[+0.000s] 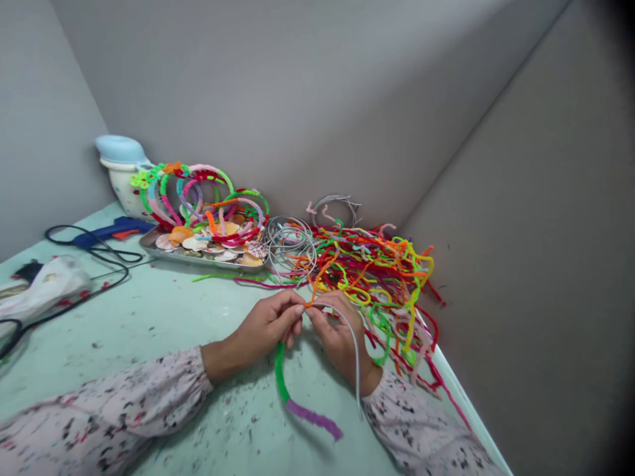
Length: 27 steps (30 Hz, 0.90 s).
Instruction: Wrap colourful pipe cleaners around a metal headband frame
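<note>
A curved grey wire (355, 344) runs between my two hands, and its other part is wrapped in green and purple fuzzy stem (310, 416) hanging below my left hand. My left hand (278, 322) is closed in a pinch on the wrapped wire. Fingertips of my right hand (340, 330) pinch an orange fuzzy stem (320, 274) where it meets the wire, and the bare wire arches over that hand. The orange stem's free end points up and away. Both hands are just above the table, their fingertips nearly touching.
A metal tray (198, 261) holds seashells and colourful wrapped hoops. Coils of grey wire (292, 248) lie beside a large pile of fuzzy stems (377, 271) at the right. At the left are a blue glue gun (106, 233), a black cord, a plastic bag (49, 287) and a white container (126, 185).
</note>
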Available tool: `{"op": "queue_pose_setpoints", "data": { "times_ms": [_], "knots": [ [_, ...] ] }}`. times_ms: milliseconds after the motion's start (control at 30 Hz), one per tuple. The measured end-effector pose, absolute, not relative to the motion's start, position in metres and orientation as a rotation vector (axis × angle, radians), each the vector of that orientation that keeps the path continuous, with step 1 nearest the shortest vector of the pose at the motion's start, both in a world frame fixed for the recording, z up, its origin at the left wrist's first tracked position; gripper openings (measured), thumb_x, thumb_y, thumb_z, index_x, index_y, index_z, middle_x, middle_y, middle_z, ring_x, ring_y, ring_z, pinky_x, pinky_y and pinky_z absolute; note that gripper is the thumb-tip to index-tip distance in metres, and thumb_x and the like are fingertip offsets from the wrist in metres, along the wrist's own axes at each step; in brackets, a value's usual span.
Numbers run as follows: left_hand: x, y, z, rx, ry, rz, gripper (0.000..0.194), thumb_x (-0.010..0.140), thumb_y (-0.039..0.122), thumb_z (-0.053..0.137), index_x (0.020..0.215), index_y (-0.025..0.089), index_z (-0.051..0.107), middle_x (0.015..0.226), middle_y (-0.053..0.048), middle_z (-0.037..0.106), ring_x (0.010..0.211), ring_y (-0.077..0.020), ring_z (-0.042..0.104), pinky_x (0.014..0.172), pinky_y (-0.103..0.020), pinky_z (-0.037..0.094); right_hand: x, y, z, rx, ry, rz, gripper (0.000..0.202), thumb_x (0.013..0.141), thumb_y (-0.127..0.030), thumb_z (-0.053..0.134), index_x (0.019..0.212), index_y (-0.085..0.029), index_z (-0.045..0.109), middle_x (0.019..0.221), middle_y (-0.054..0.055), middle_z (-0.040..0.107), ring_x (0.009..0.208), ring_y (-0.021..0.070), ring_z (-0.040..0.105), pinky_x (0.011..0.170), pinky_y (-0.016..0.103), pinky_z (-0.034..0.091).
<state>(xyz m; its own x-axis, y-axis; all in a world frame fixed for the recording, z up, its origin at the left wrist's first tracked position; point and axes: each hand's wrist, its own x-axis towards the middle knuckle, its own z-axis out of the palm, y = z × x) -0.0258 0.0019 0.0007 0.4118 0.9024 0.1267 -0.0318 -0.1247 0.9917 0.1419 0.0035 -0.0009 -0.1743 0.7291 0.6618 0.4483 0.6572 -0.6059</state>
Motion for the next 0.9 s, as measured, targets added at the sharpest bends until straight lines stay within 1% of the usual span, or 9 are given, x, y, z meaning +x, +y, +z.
{"op": "queue_pose_setpoints", "data": {
  "times_ms": [233, 467, 667, 900],
  "knots": [
    [-0.0263, 0.0021, -0.0009, 1.542, 0.867, 0.981, 0.024, 0.090, 0.039, 0.046, 0.089, 0.017, 0.053, 0.066, 0.003, 0.054, 0.049, -0.0077, 0.050, 0.048, -0.019, 0.039, 0.1417, 0.0039, -0.0022, -0.961, -1.791, 0.386, 0.004, 0.084, -0.024, 0.060, 0.085, -0.022, 0.063, 0.081, 0.003, 0.063, 0.079, 0.0180, 0.058, 0.074, 0.032, 0.047],
    [-0.0271, 0.0031, -0.0010, 1.596, 0.881, 0.983, 0.024, 0.089, 0.038, 0.046, 0.086, 0.016, 0.055, 0.061, 0.003, 0.053, 0.049, -0.0086, 0.049, 0.048, -0.020, 0.039, 0.1422, 0.0027, -0.0031, -0.945, -1.798, 0.383, 0.004, 0.083, -0.024, 0.060, 0.085, -0.022, 0.063, 0.081, 0.003, 0.062, 0.078, 0.0177, 0.058, 0.072, 0.032, 0.046],
    [-0.0285, 0.0037, -0.0020, 1.641, 0.935, 0.954, 0.024, 0.089, 0.037, 0.046, 0.088, 0.016, 0.058, 0.059, 0.004, 0.051, 0.046, -0.0076, 0.045, 0.046, -0.019, 0.036, 0.1435, 0.0024, -0.0044, -0.918, -1.814, 0.372, 0.003, 0.084, -0.021, 0.059, 0.086, -0.022, 0.061, 0.083, 0.004, 0.062, 0.080, 0.0179, 0.058, 0.073, 0.032, 0.047],
    [-0.0286, 0.0026, 0.0026, 1.684, 0.978, 0.932, 0.024, 0.089, 0.037, 0.046, 0.081, 0.017, 0.056, 0.057, 0.004, 0.050, 0.044, -0.0074, 0.043, 0.043, -0.018, 0.033, 0.1446, 0.0036, -0.0076, -0.898, -1.828, 0.371, 0.007, 0.083, -0.018, 0.059, 0.087, -0.022, 0.063, 0.085, 0.004, 0.062, 0.082, 0.0178, 0.058, 0.075, 0.033, 0.048]
  ]
}}
